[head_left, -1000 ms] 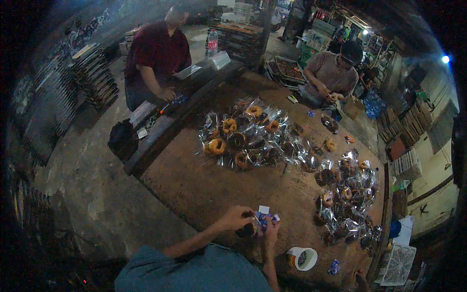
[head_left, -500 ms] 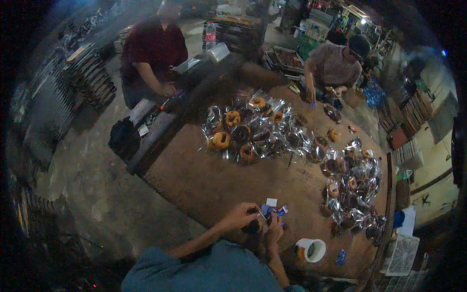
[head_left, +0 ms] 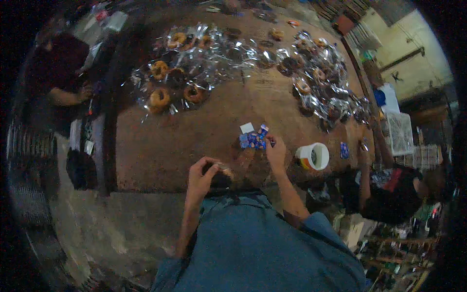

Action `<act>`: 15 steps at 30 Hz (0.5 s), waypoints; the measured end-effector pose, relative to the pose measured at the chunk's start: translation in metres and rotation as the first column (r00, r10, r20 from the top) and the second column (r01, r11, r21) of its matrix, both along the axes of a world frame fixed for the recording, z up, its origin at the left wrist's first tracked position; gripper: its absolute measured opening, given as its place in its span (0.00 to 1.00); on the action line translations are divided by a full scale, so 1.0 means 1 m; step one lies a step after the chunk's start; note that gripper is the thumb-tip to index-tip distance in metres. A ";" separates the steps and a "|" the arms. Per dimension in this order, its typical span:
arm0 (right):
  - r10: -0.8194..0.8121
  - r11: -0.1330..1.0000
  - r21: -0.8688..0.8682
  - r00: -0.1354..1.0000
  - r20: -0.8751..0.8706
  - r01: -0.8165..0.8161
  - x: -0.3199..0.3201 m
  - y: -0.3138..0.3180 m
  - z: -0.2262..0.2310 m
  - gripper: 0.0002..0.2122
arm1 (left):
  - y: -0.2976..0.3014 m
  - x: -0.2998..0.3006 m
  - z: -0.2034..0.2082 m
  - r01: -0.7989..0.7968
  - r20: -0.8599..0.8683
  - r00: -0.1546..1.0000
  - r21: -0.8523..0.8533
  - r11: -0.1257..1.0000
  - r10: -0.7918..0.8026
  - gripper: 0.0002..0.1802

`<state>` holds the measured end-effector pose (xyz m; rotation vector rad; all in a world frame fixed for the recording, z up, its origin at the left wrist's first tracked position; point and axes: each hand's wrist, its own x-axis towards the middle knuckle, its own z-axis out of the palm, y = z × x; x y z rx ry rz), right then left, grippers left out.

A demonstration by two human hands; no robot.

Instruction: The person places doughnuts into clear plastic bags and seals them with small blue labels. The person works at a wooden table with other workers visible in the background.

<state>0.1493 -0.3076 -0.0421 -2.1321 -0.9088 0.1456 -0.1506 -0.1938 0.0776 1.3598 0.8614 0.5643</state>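
My left hand (head_left: 202,174) is closed on the edge of a dark brown ring-shaped piece (head_left: 224,178) in clear wrap, at the near table edge. Its thumb and fingers pinch the shiny film. My right hand (head_left: 276,155) is at a small pile of blue printed labels (head_left: 252,141). Its fingertips are pressed together at the pile's right side; what they hold is too small to make out. A white square card (head_left: 247,128) touches the pile's far side. Right of my right hand stands a white cup (head_left: 318,156) with a coloured side.
Tan and dark rings in clear wrap (head_left: 159,99) lie at the far left, more wrapped rings (head_left: 333,95) at the right. A blue packet (head_left: 344,150) is right of the cup. A co-worker's arm (head_left: 365,180) reaches in at the right; another person (head_left: 58,73) is at the left.
The view has swung down and to the right. My hands have parted: the left keeps the wrapped ring, the right has gone to the blue labels. A co-worker at the right now shows.
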 end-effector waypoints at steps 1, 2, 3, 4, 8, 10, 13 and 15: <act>0.007 1.000 -0.015 0.998 0.057 -0.006 -0.005 -0.005 0.002 0.15 | 0.001 -0.006 -0.001 -0.019 0.010 1.000 -0.039 0.999 0.019 0.06; 0.021 1.000 -0.025 0.993 0.113 -0.018 -0.008 -0.008 0.002 0.16 | 0.003 -0.009 -0.004 -0.042 0.000 0.999 -0.050 0.998 0.042 0.06; 0.019 1.000 0.000 0.981 0.191 -0.020 -0.014 -0.011 0.002 0.17 | 0.007 -0.013 -0.007 -0.028 -0.022 0.999 0.052 0.998 0.029 0.05; 0.009 0.995 -0.104 0.983 0.182 0.011 -0.021 -0.012 0.002 0.18 | 0.010 -0.017 -0.010 -0.042 0.015 0.999 -0.018 0.999 0.042 0.05; -0.173 0.947 -0.265 0.983 0.055 0.181 -0.033 -0.004 0.004 0.22 | 0.019 -0.032 -0.020 -0.056 -0.016 0.998 -0.090 0.994 0.055 0.06; -0.300 0.922 -0.279 0.951 -0.082 0.267 -0.024 0.009 0.006 0.24 | 0.024 -0.035 -0.025 -0.052 -0.020 0.998 -0.052 0.997 0.051 0.06; -0.314 0.838 -0.440 0.945 0.095 0.322 -0.006 0.031 0.004 0.23 | 0.030 -0.031 -0.030 -0.049 0.003 0.999 -0.028 0.998 0.049 0.06; -0.221 0.852 -0.469 0.972 0.079 0.231 0.006 0.039 0.000 0.26 | 0.032 -0.024 -0.031 -0.050 -0.098 0.994 -0.078 0.996 0.042 0.06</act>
